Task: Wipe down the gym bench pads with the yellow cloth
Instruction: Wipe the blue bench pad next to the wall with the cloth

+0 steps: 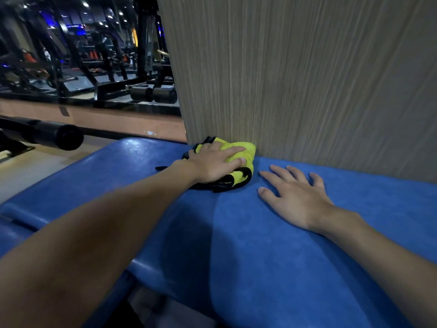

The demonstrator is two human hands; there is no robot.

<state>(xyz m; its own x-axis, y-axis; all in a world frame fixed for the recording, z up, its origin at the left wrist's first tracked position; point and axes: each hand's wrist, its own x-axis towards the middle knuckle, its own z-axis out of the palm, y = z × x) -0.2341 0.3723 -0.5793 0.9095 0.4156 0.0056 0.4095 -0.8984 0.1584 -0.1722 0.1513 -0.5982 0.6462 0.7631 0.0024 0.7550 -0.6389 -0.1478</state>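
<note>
A blue bench pad (pixel 248 233) fills the lower half of the head view. A bunched yellow cloth (pixel 246 149) with black trim lies on the pad's far edge, against a wooden pillar. My left hand (pixel 212 162) lies on top of the cloth, its fingers curled over it and pressing it onto the pad. My right hand (pixel 295 195) rests flat on the pad to the right of the cloth, fingers spread and holding nothing.
The wood-grain pillar (pixel 307 79) rises right behind the pad. A wall mirror (pixel 82 50) at the upper left reflects gym machines. A black padded roller bar (pixel 56 136) sticks out at the left, above a light floor (pixel 26 169).
</note>
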